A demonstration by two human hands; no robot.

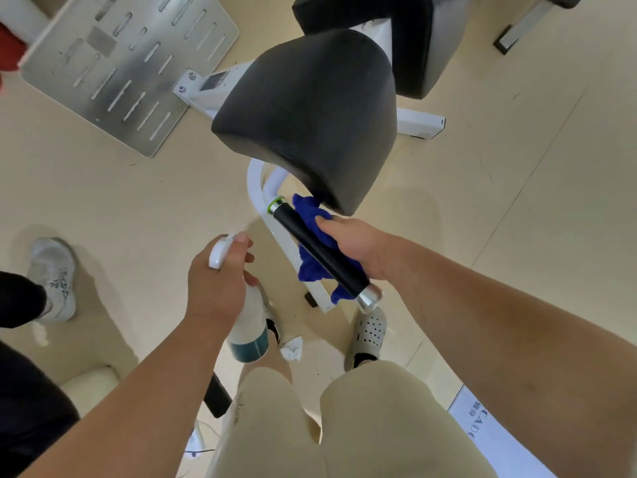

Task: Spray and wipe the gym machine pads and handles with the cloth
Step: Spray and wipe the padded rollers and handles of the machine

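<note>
A black handle grip (320,250) with silver end caps slants down to the right below a large black pad (310,108). My right hand (355,246) presses a blue cloth (312,267) around the grip from behind; cloth shows above and below the bar. My left hand (217,281) holds a white spray bottle (248,326) with teal liquid, its nozzle pointing toward the handle, a finger on the trigger. A second black pad (406,39) stands farther back.
White machine frame tubes (256,188) run under the pad. A slotted metal footplate (120,67) lies at upper left. Another person's white shoe (53,277) and dark trouser leg are at left. A crumpled white tissue (293,348) lies on the beige floor by my feet.
</note>
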